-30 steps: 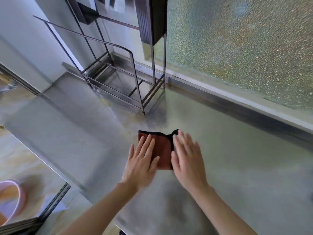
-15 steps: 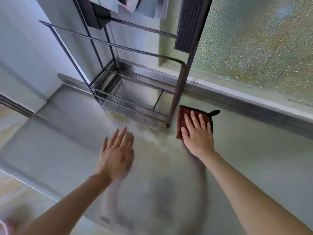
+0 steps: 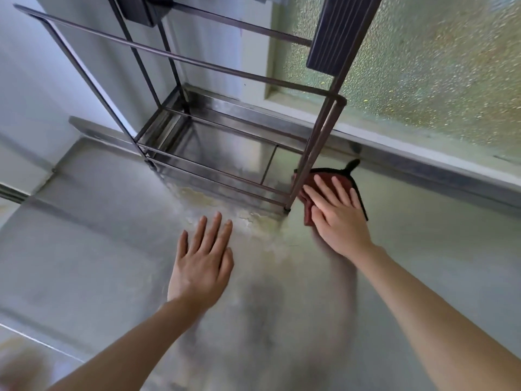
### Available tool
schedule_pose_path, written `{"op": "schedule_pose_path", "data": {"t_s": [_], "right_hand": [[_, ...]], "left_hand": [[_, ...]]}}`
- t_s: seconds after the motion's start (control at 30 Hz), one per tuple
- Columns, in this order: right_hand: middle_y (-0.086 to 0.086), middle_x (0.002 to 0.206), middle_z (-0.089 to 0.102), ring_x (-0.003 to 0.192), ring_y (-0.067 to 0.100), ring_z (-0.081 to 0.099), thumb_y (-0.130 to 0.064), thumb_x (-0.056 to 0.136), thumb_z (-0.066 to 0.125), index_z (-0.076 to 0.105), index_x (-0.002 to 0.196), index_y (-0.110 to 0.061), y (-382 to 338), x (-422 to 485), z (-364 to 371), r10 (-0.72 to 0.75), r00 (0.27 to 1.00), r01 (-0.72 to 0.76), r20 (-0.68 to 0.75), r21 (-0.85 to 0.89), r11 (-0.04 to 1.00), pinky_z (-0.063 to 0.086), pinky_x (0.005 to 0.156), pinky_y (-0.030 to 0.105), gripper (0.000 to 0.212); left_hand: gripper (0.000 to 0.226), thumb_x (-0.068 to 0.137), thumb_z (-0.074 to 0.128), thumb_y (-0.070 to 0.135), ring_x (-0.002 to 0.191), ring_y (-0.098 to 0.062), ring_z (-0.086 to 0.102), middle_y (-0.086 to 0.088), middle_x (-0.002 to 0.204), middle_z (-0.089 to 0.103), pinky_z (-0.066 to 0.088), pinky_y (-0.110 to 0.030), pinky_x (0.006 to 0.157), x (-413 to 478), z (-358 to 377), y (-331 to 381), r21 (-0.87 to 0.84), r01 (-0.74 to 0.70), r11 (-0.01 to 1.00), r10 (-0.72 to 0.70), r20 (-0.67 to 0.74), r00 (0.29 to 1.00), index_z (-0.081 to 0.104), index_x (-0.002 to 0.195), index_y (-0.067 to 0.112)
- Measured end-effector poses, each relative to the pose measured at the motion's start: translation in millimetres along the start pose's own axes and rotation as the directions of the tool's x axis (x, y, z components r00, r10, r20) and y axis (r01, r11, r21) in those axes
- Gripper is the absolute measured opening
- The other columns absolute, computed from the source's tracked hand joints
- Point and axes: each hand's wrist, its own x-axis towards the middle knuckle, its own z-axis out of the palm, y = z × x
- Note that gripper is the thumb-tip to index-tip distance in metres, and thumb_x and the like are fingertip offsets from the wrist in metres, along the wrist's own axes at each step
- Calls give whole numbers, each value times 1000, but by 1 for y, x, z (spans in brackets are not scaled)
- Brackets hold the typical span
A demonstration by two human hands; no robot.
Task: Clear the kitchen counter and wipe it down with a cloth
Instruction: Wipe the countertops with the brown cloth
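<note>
- The steel desk (image 3: 84,249) runs out well to the left of both hands, dull and smeared, with a raised lip at the back.
- An open metal rack (image 3: 315,153) stands on the desk beyond the left hand. Its front right post comes down just beside the right hand's fingertips.
- The left hand (image 3: 201,266) is palm down over the desk with its grip apart: the fingers are straight, slightly spread and hold nothing. I cannot tell whether the palm touches the surface.
- A pale, yellowish crusty stain (image 3: 253,218) spreads across the desk between the two hands, reaching from the left fingertips up to the foot of the rack.
- The right hand (image 3: 338,218) lies flat on the dark red cloth (image 3: 327,174), its grip apart, with straight fingers pressing down on it rather than curling round it.
- The cloth sits under that palm, on the desk, with its left edge against the rack's post. A black trim and a small black loop stick out past the fingertips.
- A frosted window (image 3: 423,66) rises behind the desk, beyond and to the right of the right hand.
</note>
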Motion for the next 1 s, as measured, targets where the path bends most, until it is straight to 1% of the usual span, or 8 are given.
{"op": "schedule_pose_path", "data": {"t_s": [0.07,0.2,0.37,0.53,0.63,0.8,0.9,1.0], "right_hand": [[-9,155,20,144,25,13,-42,94,16,29,143,-38,-19,-13,6,-1,1000,1,-5,0,1000,9,115,47,51],[-7,154,23,144,25,17,-46,96,16,27,145,-35,-23,-41,9,-74,997,75,25,-43,996,12,114,45,52],[-1,153,28,141,32,24,-42,94,21,33,144,-30,-59,-67,16,226,973,-227,-48,-5,974,20,112,51,53],[-2,153,29,141,32,25,-42,95,24,32,144,-31,-88,-96,25,20,1000,-20,8,-58,998,18,114,49,51],[-1,153,27,141,31,22,-41,95,25,29,145,-31,-90,-91,25,7,1000,-7,-2,-58,998,9,113,45,51],[-2,151,33,140,30,26,-39,91,34,35,142,-32,-149,-78,26,-117,991,113,68,59,992,18,115,47,52],[-5,154,25,144,28,16,-42,93,28,29,144,-36,-164,-51,26,-220,972,213,85,84,973,6,115,45,52],[-7,158,11,145,28,1,-47,94,23,18,146,-41,-154,-11,24,-180,980,174,81,74,982,-4,116,46,53]], "left_hand": [[53,94,16,40,142,-14,-3,9,155,4,-1,-39,112,0,-1,0,-10,6,1000,-6,1,1000,12,147,32],[54,93,14,41,142,-14,-3,9,155,3,1,-41,113,0,-2,1,-15,10,1000,-10,15,1000,13,147,31],[54,94,11,42,142,-14,-8,10,154,-2,-2,-40,113,0,-4,1,-23,3,1000,-3,23,1000,7,147,32],[59,90,2,49,141,-6,-12,14,154,-3,-9,-32,114,-1,-13,-5,-201,-7,980,14,34,999,10,146,33],[56,93,11,46,142,-5,1,11,154,8,3,-35,116,-2,-21,-17,-312,-4,950,-11,-46,999,26,144,27],[52,93,22,39,133,-22,32,-2,150,30,24,-38,106,-7,-33,-38,-378,-44,925,-28,-182,983,47,129,13],[54,92,21,43,128,-26,36,-2,150,30,25,-39,105,-15,-35,-52,-437,43,899,-142,-196,970,47,129,12],[55,93,20,44,130,-25,35,-2,149,31,25,-41,107,-20,-32,-62,-441,84,893,-175,-172,969,45,130,13]]}}
